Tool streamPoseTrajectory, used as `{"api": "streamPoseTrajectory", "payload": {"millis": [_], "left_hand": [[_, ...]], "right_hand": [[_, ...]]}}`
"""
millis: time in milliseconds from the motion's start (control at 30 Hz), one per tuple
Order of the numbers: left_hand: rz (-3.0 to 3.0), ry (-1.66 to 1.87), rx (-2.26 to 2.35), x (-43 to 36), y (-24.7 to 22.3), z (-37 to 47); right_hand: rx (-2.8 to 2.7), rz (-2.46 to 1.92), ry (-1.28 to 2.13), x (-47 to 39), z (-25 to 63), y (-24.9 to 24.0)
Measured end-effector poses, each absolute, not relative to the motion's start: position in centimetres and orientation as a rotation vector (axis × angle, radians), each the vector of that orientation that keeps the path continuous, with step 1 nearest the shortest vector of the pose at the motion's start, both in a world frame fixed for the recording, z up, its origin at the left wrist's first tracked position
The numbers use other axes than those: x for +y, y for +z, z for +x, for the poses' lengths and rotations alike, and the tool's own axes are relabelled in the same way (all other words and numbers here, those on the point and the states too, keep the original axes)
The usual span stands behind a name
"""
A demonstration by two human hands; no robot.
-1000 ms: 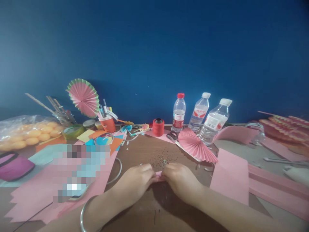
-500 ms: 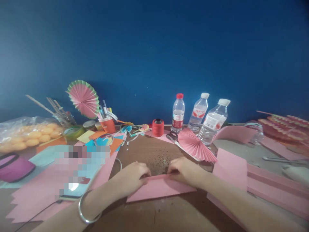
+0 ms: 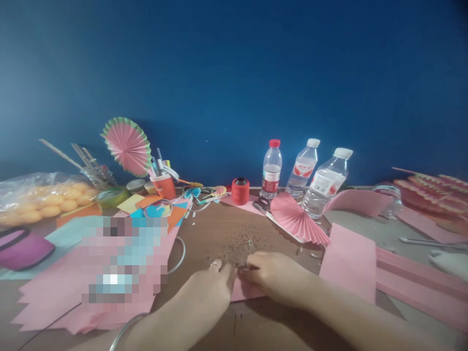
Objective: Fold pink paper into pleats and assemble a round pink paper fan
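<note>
A strip of pink paper (image 3: 247,290) lies on the brown tabletop, mostly covered by my hands. My left hand (image 3: 214,290), with a ring on one finger and a bangle at the wrist, presses its closed fingers on the paper's left part. Close beside it, my right hand (image 3: 276,277) has its fingers curled down onto the paper's far edge. Only a short piece of the paper shows between and below the hands. Just beyond the fingertips, small dark specks (image 3: 248,239) are scattered over the wood.
A pleated pink fan (image 3: 298,219) and scissors (image 3: 260,205) lie behind my right hand, near three bottles, one of them red-capped (image 3: 272,168). A red thread spool (image 3: 240,192) stands at the back. More pink sheets (image 3: 349,261) lie right; a paper cup (image 3: 163,187) holds pens at left.
My left hand has moved right along the paper, up against my right hand. My right hand has shifted slightly nearer to me. Less of the paper shows now.
</note>
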State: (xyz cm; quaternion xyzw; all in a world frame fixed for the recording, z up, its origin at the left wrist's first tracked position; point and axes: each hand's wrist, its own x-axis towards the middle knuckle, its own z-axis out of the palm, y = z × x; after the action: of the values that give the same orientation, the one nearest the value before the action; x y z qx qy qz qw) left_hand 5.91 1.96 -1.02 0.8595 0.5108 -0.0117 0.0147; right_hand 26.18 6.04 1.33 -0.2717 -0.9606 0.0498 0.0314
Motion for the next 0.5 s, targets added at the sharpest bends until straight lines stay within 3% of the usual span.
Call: {"api": "streamPoseTrajectory", "payload": {"millis": [267,367,500], "left_hand": [[2.677,-0.263,1.773,1.4,0.8,6.0],[2.717,-0.411,1.720,2.1,1.6,6.2],[2.708,-0.008,1.508,3.4,0.7,5.8]], "right_hand": [[-2.737,-1.356,0.703,7.3,28.6,3.0],[-2.633,-1.520,0.554,7.0,28.0,2.2],[-2.649,-1.343,0.443,6.8,26.9,0.7]]}}
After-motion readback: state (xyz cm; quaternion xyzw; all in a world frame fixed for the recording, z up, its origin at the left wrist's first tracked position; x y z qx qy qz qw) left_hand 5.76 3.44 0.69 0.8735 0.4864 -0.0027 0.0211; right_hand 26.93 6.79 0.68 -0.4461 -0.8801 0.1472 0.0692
